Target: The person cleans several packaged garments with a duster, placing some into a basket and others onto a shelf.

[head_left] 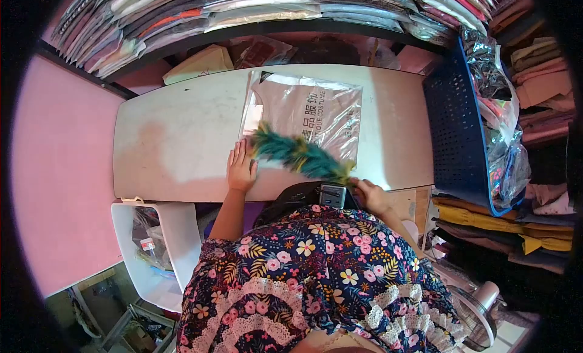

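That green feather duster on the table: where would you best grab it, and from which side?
Grab the feather duster at its lower right end, where the right hand already grips it at the table's near edge. It lies slanted, with the fluffy end far left by the left hand, so come from the near right.

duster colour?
Teal-green with yellow bits, feather duster held by the right hand; head view.
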Available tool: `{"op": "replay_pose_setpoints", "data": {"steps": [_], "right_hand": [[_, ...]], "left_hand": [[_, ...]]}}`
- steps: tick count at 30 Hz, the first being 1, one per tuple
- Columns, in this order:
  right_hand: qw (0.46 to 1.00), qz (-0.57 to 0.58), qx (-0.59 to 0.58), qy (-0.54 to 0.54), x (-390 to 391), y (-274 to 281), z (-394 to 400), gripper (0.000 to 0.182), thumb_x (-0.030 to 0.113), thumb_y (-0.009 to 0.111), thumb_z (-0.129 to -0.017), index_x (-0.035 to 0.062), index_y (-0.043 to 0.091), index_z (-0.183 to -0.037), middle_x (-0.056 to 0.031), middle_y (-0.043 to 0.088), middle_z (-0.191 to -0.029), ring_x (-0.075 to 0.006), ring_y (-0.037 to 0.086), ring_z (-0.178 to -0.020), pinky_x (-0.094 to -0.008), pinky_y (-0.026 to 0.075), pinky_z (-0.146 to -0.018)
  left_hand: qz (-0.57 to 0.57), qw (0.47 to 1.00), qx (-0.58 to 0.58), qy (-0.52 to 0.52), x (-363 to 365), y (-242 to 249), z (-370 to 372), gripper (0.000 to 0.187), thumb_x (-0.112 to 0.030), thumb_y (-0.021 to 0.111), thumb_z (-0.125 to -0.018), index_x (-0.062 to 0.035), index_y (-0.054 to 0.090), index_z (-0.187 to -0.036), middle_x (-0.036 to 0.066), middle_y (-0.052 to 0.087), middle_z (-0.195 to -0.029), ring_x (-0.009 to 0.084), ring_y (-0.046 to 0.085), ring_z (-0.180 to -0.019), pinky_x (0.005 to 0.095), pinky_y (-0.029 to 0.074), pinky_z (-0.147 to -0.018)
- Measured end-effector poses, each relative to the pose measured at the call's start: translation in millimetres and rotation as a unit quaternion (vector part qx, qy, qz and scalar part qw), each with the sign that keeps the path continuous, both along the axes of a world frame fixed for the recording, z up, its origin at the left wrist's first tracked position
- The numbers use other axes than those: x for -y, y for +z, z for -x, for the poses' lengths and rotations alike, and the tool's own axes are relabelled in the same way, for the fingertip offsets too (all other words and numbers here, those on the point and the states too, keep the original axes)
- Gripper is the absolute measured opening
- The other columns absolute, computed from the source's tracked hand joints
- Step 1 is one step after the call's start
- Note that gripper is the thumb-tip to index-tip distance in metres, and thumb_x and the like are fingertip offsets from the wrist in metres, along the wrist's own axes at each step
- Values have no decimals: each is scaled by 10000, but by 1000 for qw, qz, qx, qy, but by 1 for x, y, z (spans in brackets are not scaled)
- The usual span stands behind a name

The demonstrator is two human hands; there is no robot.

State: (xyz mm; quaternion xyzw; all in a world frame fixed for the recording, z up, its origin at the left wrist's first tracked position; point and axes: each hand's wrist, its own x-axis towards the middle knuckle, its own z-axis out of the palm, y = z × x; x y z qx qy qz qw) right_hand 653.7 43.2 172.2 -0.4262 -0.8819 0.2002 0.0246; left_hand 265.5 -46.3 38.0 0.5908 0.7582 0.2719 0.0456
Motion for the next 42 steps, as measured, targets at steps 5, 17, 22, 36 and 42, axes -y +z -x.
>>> {"op": "replay_pose_setpoints", "data": {"steps": [5,17,22,36,42], "right_hand": [[963,-44,-171,-204,-19,-11,1,292,104,530,-872,73,545,-1162,-188,623,-1008,-366,613,-910,-397,499,-769],[980,11,-162,-111,-13,-13,32,335,94,558,-859,103,539,-1193,-177,628,-995,-351,633,-801,-389,511,-708],[989,60,-108,86,-15,-8,33,323,100,586,-840,122,573,-1161,-170,630,-1031,-359,622,-868,-407,503,-732],[999,-24,-13,44,-49,7,82,323,206,555,-853,189,540,-1175,-194,640,-890,-376,625,-773,-466,509,-663],[995,-53,-67,47,-65,8,117,331,222,544,-852,205,535,-1182,-183,640,-870,-383,626,-732,-476,505,-631]], "left_hand": [[-25,998,57,-1,0,2,2,672,-255,513,-838,-46,253,-1422,152,310,-1450,315,285,-1340,429,204,-1101],[-117,987,109,-1,2,0,8,865,-262,562,-788,38,67,-1432,292,258,-1424,440,331,-1276,426,268,-1067],[-117,978,171,-4,2,-2,9,924,-249,632,-750,22,75,-1434,263,176,-1468,403,227,-1343,414,212,-1100],[-14,994,108,26,2,6,3,921,-341,645,-750,-26,124,-1442,243,200,-1467,401,292,-1310,437,256,-1078],[-46,998,51,-15,0,11,-1,708,-308,625,-774,-66,353,-1381,192,345,-1418,340,311,-1319,427,250,-1083]]}}
